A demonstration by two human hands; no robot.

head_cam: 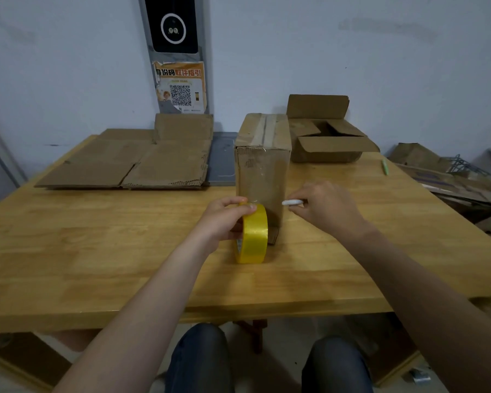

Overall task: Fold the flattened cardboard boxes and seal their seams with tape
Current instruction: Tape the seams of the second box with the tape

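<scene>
Both bare forearms reach up from the lower frame toward the centre. The left hand (224, 219) curls its fingers (238, 200) over a roll's top. The right hand (323, 207), just right of centre, pinches a thin white tool.

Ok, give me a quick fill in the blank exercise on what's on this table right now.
1. The left hand grips a ____ roll of tape.
2. The right hand holds a thin ____ tool.
3. The upright taped cardboard box stands on the ____ table.

Missing: yellow; white; wooden
</scene>
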